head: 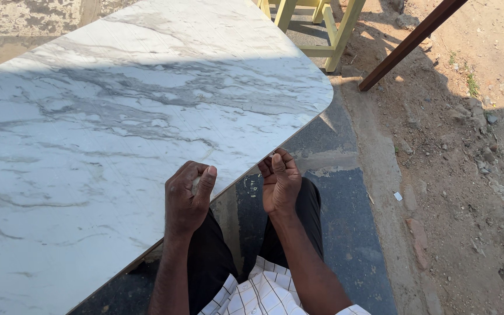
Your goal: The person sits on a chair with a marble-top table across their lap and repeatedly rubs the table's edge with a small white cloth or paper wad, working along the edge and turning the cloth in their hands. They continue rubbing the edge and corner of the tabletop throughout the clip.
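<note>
The surface (118, 128) stretched out ahead and to my left. My left grip (186, 195) rested on its near edge; my right grip (279, 181) hung just beside that edge, over the paved strip (351, 233). Behind the surface stood a wooden frame (328, 29), with bare dirt (456, 146) to the right.

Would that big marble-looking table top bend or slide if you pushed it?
The table top looks like a flat, thin-edged rigid board, so it probably stays stiff. Its smooth surface may be slippery. Being so wide, it is likely heavy and awkward for the hands at its edge.

Yellow-green wooden frame (328, 35) — brown slanted bar (412, 41) beside it.
</note>
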Motion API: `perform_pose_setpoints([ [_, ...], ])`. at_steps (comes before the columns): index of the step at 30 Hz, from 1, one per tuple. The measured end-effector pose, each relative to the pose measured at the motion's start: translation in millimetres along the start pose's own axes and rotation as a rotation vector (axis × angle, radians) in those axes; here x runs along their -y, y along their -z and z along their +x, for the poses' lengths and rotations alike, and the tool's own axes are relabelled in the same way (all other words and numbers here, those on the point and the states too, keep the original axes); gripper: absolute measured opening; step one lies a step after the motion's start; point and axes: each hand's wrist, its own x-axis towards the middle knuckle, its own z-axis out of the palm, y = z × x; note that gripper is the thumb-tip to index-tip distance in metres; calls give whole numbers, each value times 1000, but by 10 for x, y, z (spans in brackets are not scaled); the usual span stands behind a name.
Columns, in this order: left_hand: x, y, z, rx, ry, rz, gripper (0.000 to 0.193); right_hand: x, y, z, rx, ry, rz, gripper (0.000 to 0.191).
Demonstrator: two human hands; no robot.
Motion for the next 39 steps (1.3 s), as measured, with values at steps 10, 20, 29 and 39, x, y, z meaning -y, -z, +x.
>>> perform_pose_setpoints([
  [10,35,-11,-9,6,-13,-11,33,-287,430,301,-56,-128,178,15],
  [20,-92,-164,-255,123,7,-203,41,325,274,-489,172,119,-509,11],
  [29,-205,-888,-623,-192,163,-700,59,1011,-708,-1255,705,415,-906,41],
  [39,-587,-544,-443,74,396,-878,73,908,-622,-1086,606,403,-1148,57],
])
